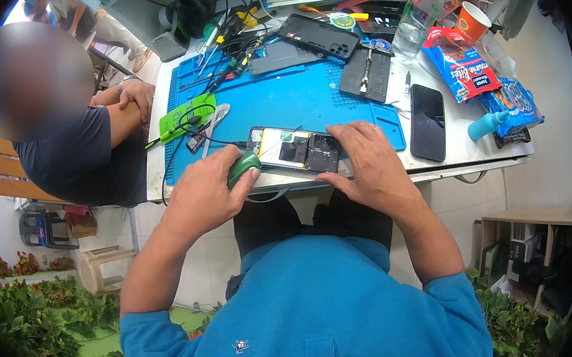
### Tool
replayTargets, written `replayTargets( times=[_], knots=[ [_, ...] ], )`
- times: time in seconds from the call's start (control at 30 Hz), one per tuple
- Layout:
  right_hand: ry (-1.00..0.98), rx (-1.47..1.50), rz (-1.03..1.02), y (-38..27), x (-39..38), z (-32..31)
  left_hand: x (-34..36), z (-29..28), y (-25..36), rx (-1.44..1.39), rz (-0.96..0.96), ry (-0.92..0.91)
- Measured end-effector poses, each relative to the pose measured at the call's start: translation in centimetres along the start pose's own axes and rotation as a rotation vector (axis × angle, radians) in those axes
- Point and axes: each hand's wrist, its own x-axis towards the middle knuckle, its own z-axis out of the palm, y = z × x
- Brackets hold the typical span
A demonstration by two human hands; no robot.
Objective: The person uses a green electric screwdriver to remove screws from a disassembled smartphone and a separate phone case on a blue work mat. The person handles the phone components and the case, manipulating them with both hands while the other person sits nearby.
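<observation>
Lying beyond my right hand (367, 160), two crinkled snack packets, one red (457, 62) and one blue (514, 105), sit past a black phone (427, 122) resting screen up. Between my hands, an opened smartphone with exposed black and yellow internals (295, 149) rests on a blue silicone mat (278, 96). My right hand presses it flat; my left hand (208, 193) grips a green round-handled tool (243, 167).

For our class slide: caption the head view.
Left hand grips a green tool while right hand steadies an opened phone.
</observation>
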Motion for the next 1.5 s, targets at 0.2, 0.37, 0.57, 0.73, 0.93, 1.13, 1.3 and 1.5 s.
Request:
replayTargets(
  times=[0.2, 0.37, 0.57, 0.73, 0.93, 1.13, 1.3, 1.5],
  knots=[
    [0.009, -0.001, 0.002, 0.0, -0.1, 0.1, 0.0, -1.7, 0.4, 0.076, -0.013, -0.024],
    [0.007, 0.008, -0.001, 0.0, -0.1, 0.1, -0.1, -1.7, -0.1, 0.080, -0.006, -0.004],
    [0.027, 0.000, -0.003, 0.0, -0.3, 0.2, 0.3, -1.4, 0.6, 0.075, -0.021, -0.049],
    [0.030, 0.017, -0.001, 0.0, -0.3, 0.2, -0.2, -1.7, -0.7, 0.098, -0.031, -0.003],
    [0.032, 0.017, 0.017, -0.1, -0.3, 0.2, -1.0, -2.5, -1.6, 0.094, -0.114, 0.017],
    [0.016, 0.003, 0.011, 0.0, -0.4, 0.4, -1.9, -2.0, -3.2, 0.077, -0.142, 0.065],
    [0.017, -0.013, 0.012, -0.1, -0.4, 0.3, -1.9, -1.3, -2.8, -0.024, -0.094, 0.069],
    [-0.002, -0.008, 0.013, 0.0, -0.3, 0.2, -1.1, -1.1, -2.9, 0.000, -0.083, 0.055]
  ],
)
